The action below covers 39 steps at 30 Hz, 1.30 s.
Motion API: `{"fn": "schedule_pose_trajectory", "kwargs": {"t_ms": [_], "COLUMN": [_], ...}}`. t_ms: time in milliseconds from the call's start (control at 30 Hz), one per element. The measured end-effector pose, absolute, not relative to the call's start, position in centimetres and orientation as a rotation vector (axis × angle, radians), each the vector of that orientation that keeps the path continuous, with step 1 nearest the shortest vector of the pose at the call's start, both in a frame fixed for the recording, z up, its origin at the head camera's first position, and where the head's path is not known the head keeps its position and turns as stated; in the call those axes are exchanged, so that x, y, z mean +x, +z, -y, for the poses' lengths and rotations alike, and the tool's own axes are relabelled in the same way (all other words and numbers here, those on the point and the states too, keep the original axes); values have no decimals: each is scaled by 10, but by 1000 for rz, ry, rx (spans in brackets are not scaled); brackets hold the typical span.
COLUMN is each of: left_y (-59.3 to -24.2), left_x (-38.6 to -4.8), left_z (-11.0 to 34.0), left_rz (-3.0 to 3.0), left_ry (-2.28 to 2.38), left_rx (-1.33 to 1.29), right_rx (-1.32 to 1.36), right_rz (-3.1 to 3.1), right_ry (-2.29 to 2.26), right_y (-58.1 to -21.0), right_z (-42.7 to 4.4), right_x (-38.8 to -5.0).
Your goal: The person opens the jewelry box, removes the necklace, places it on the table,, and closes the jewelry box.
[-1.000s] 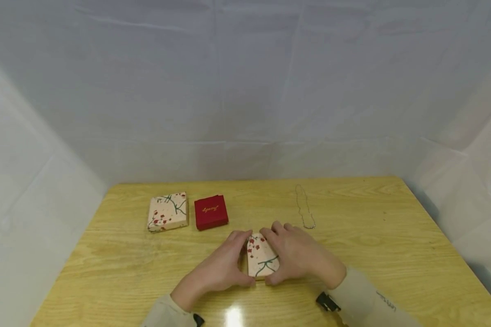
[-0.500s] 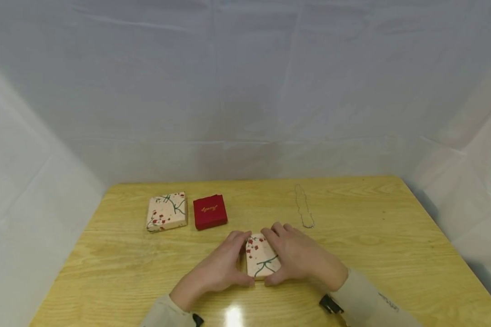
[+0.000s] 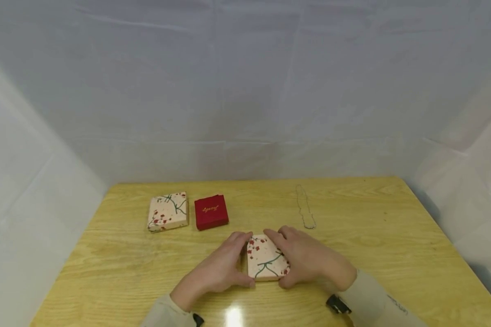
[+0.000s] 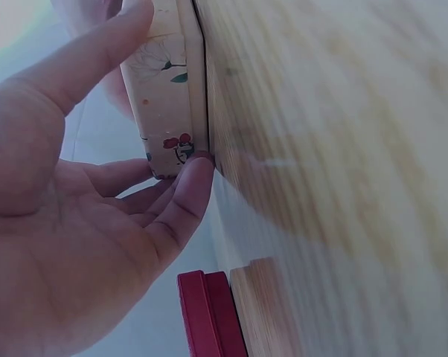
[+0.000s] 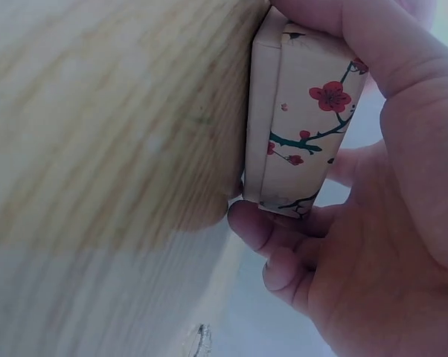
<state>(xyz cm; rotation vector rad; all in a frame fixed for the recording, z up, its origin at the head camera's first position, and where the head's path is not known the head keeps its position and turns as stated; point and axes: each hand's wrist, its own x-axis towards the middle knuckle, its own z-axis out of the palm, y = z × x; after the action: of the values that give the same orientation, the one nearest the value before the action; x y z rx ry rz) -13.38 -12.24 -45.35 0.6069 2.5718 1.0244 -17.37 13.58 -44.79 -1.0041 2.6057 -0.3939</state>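
A cream cardboard jewelry box point(image 3: 266, 261) printed with red blossoms and green branches lies flat on the table in front of the person. My left hand point(image 3: 221, 268) grips its left side, thumb at the near edge and fingers at the far one. On the opposite side my right hand point(image 3: 308, 259) holds it likewise between thumb and fingers. A seam between lid and base runs along the wall of the jewelry box point(image 5: 306, 119) in the right wrist view. From the left, the fingertips point(image 4: 198, 175) touch the box low down, close to the tabletop. Its inside is hidden.
Farther back on the left sit a second blossom-printed box point(image 3: 167, 212) and a dark red box point(image 3: 211, 212) with gold lettering. A thin silver necklace point(image 3: 310, 225) lies stretched out behind the right hand. White sheeting point(image 3: 245, 113) surrounds the wooden table point(image 3: 372, 254).
My right hand has slid slightly to the right, so more of the box's printed top shows. The left hand stays at its side of the box. Other things have not moved.
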Motion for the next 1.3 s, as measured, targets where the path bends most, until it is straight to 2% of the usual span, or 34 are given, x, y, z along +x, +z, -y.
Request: {"fn": "schedule_pose_trajectory", "kwargs": {"t_ms": [800,1300], "left_y": [-446,-436], "left_x": [-134,-123], "left_z": [122,129], "left_rz": [-2657,-2936], "left_ry": [1044,783], "left_rx": [600,696], "right_rx": [-1070,-1066], "right_rz": [-2698,-2737], "right_ry": [-383,-463], "right_y": [-446,-426], "right_z": [-149,-161], "right_x": [-182,-217]}}
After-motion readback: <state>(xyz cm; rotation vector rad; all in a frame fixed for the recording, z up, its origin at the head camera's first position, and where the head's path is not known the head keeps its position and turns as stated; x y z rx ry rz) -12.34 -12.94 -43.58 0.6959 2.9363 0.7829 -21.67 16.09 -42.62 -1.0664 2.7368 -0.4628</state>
